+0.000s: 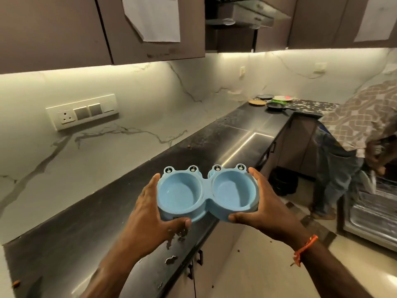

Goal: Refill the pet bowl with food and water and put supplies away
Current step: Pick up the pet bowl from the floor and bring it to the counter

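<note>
Both forearms are extended, and an empty blue double pet bowl [208,192] is gripped by its ends, left hand [150,208] and right hand [266,206], thumbs underneath, over the dark counter's [86,244] front edge.

A second person [352,130] is cut off by the right edge, head out of view, hands blurred. Far dishes [271,101] on the desk [236,130] are too small to identify. Cabinet papers [153,17] are cropped, text unreadable.
</note>
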Action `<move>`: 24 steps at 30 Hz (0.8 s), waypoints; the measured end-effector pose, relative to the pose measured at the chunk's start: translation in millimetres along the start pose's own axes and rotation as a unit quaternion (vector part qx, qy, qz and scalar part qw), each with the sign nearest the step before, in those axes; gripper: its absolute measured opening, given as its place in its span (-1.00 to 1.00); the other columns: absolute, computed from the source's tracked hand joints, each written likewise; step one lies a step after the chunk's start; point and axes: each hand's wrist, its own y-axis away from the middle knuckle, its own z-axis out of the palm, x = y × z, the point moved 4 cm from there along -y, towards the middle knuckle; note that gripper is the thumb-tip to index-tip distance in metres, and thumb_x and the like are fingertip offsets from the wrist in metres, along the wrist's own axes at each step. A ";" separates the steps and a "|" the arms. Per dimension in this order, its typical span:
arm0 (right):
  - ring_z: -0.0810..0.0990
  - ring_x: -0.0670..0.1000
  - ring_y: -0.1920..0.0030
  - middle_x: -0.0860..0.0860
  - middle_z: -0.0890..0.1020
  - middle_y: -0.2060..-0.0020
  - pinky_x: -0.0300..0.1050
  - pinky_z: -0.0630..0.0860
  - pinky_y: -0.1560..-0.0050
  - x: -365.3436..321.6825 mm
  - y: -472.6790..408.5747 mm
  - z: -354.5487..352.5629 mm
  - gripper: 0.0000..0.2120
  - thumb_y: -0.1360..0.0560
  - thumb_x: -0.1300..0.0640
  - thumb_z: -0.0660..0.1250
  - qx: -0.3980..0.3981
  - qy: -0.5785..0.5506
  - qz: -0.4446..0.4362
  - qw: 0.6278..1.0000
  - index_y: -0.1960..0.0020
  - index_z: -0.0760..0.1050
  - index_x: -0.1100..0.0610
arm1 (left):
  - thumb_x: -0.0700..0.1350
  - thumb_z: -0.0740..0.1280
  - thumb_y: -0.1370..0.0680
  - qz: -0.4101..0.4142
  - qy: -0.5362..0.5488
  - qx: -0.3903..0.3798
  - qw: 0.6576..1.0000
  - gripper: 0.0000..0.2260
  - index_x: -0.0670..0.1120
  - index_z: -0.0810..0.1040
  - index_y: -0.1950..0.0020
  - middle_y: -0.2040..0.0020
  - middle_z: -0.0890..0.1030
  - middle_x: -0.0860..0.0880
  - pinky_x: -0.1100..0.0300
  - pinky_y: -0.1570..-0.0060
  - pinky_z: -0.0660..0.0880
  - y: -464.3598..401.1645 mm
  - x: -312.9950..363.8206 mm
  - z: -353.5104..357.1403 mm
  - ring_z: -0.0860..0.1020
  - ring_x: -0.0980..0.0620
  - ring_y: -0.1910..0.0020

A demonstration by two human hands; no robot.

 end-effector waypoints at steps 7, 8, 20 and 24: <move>0.23 -0.12 -0.50 -0.17 0.20 -0.53 -0.02 0.26 -0.53 43.0 -116.9 26.0 0.26 -0.17 -0.19 0.68 -0.099 0.007 -0.067 0.993 -0.63 -0.04 -0.11 | 0.37 0.54 -0.25 -0.073 -0.013 0.061 0.995 0.16 0.16 -0.09 -0.66 -0.66 0.10 0.12 -0.04 -0.59 0.14 -49.4 -20.6 25.3 0.15 0.06 -0.62; 0.23 -0.12 -0.51 -0.17 0.19 -0.54 0.00 0.27 -0.54 48.2 -132.6 30.3 0.27 -0.16 -0.22 0.67 -0.121 0.009 -0.075 0.990 -0.63 -0.05 -0.12 | 0.37 0.54 -0.26 -0.084 -0.020 0.068 0.994 0.16 0.18 -0.10 -0.65 -0.66 0.08 0.14 -0.02 -0.59 0.12 -55.2 -23.5 29.3 0.13 0.07 -0.62; 0.18 0.04 -0.49 -0.11 0.29 -0.47 0.15 0.24 -0.50 63.3 -255.2 109.4 0.18 -0.16 -0.16 0.69 -0.304 0.050 -0.159 0.938 -0.57 0.06 -0.12 | 0.36 0.56 -0.30 -0.253 -0.114 0.143 0.950 0.08 0.18 0.02 -0.64 -0.62 0.20 0.14 -0.02 -0.55 0.19 -74.1 -72.5 65.5 0.21 0.06 -0.57; 0.42 -0.05 -0.28 -0.22 0.46 -0.25 0.17 0.39 -0.40 64.8 -272.7 153.9 -0.01 -0.06 -0.28 0.64 -0.329 0.077 -0.194 0.921 -0.38 0.26 -0.20 | 0.32 0.56 -0.29 -0.286 -0.120 0.155 0.938 0.00 0.19 0.11 -0.59 -0.53 0.32 0.15 0.11 -0.48 0.26 -72.3 -101.0 75.4 0.32 0.12 -0.44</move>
